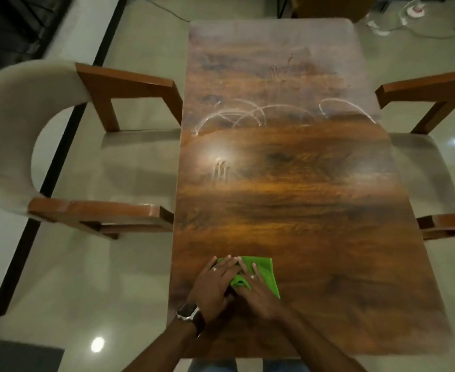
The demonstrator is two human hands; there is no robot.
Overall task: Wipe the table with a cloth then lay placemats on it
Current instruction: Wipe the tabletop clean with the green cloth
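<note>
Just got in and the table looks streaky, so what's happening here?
A person is wiping the wooden table with a green cloth. Both hands press flat on it near the table's near edge, the left hand beside the right hand. White curved streaks show farther up the top. No placemats are in sight. A chair stands on each side.

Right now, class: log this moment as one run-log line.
step: wiping | left hand, right hand: flat on green cloth | table: smears remain | placemats: none visible
</note>
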